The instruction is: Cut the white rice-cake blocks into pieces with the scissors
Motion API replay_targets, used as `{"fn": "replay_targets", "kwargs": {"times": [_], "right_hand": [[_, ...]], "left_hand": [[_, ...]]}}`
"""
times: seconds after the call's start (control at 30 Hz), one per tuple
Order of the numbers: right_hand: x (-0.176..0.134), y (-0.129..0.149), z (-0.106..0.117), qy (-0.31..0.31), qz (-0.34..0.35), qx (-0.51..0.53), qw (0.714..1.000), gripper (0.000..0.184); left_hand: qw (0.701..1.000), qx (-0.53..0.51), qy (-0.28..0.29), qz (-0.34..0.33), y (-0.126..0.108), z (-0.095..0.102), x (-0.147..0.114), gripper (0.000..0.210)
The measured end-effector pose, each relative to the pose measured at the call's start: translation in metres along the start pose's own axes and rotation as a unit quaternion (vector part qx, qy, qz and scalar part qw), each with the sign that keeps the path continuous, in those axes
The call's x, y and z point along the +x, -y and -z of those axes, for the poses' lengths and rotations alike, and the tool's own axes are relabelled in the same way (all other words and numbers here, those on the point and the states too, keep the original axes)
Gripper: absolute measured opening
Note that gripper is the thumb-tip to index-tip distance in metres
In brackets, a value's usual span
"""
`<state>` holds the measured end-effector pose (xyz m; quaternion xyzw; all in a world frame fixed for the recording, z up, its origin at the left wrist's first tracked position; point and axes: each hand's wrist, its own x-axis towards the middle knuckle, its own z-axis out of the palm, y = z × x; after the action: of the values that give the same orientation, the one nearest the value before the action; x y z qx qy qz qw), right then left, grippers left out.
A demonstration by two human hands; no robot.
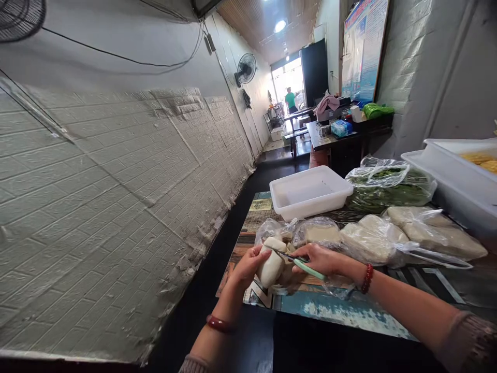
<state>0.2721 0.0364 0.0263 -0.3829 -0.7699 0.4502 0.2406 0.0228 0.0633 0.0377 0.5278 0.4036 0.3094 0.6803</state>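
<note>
My left hand (248, 265) is closed on the side of a smooth white oblong packet (271, 270), held tilted over the near left part of the table. What the packet contains, I cannot tell. In my right hand (316, 259) is a pair of scissors (308, 269) with mint-green handles. Their dark blades point left and lie across the upper part of the packet, close to my left thumb. Just behind my hands, a clear plastic bag (272, 228) is partly hidden by the packet. Beside it sits a bagged pale block (319, 233).
More bagged pale blocks (373, 239) lie to the right on the patterned table (310, 308). Behind them stand a white plastic tub (314, 207) and a bag of green leaves (390, 191). White bins (452, 173) occupy the far right. A brick-patterned wall (116, 207) runs along the left.
</note>
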Motion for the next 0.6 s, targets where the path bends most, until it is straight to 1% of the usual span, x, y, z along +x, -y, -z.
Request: {"fn": "replay_targets", "kwargs": {"times": [0.13,0.27,0.37,0.47,0.53,0.6], "right_hand": [[-0.002,-0.006,-0.004,-0.013,0.007,0.013,1.000,0.029],[-0.004,-0.004,-0.004,-0.020,0.015,0.031,0.999,0.029],[-0.003,0.000,-0.002,-0.009,0.012,0.008,1.000,0.032],[0.001,0.004,0.002,0.004,-0.017,-0.032,0.999,0.038],[0.004,0.007,0.004,0.014,-0.024,-0.038,0.999,0.037],[0.007,0.007,0.004,0.016,-0.015,-0.031,0.999,0.035]], "left_hand": [[1.000,0.002,0.004,0.006,0.003,0.004,0.002,0.051],[1.000,-0.001,-0.006,-0.002,0.004,0.004,0.001,0.056],[1.000,0.010,-0.007,0.006,0.002,0.003,0.000,0.055],[1.000,0.014,0.000,0.005,-0.001,0.000,0.000,0.049],[1.000,0.015,-0.001,0.004,-0.003,-0.002,0.000,0.046],[1.000,0.016,-0.002,0.003,-0.004,-0.002,0.000,0.045]]}}
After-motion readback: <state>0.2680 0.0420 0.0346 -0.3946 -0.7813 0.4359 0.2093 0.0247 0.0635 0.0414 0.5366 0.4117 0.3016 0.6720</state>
